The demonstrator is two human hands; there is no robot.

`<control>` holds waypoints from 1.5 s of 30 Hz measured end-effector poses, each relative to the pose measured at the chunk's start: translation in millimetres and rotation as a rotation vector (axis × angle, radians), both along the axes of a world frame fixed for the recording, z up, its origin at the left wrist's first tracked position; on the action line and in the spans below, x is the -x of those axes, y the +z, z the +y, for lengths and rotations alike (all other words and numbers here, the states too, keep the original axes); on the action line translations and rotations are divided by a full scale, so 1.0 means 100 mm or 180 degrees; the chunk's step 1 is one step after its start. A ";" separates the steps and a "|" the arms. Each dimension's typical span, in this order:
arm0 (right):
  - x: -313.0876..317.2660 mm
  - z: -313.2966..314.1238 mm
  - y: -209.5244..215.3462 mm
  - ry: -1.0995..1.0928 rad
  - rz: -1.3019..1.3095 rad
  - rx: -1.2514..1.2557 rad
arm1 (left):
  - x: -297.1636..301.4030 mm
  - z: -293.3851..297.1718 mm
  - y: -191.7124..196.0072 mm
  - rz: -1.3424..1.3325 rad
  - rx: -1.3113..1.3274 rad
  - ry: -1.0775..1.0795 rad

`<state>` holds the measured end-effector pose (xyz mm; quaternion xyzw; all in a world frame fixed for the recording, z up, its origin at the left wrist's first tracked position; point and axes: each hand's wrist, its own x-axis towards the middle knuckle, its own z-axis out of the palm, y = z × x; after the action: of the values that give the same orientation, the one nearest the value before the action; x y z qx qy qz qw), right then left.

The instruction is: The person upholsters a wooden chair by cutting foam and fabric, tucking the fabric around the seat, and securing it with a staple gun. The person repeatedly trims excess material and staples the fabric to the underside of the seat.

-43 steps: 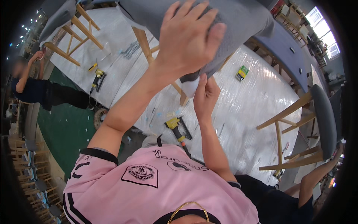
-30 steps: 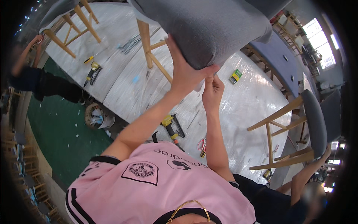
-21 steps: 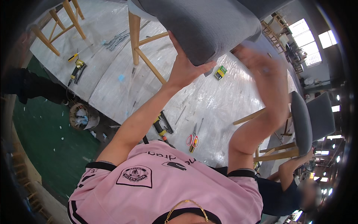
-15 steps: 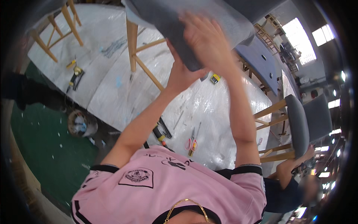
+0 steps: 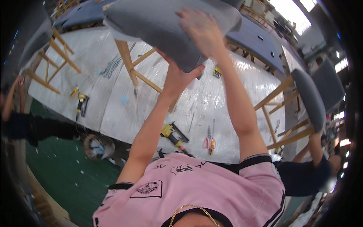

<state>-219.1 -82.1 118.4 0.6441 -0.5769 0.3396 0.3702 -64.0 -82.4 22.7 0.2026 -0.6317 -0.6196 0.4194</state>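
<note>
At the far left, another person in dark clothes stands beside the surface, a long bench wrapped in clear plastic sheeting. Near that end a yellow power tool lies on the plastic, and a wooden chair frame stands behind it.

Toward the middle, I hold up a grey upholstered chair seat, raised over the surface. Its pale wooden legs slant down toward the plastic. My left hand is under the seat's lower edge, palm up, fingers and thumb curled around the edge and gripping it. My right hand lies flat on the grey fabric above it, fingers spread and pressing on the cover; it is blurred, so I cannot tell whether it pinches the cloth.

Below my arms, a yellow and black tool rests on the surface, and just to its right lies a pair of pink-handled scissors. A small yellow tape measure sits farther back.

At the right, a second grey-seated chair with wooden legs leans at the surface's end, with another person's arm reaching up to it.
</note>
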 end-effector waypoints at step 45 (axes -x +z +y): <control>-1.03 0.65 -1.68 0.1805 -0.3532 -0.0770 | -0.46 -0.30 -0.14 -0.0474 0.0499 0.0221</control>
<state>-116.0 -17.2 -49.9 0.5372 -0.5242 0.6402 -0.1636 -17.8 -112.8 9.1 0.2365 -0.7002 -0.5367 0.4071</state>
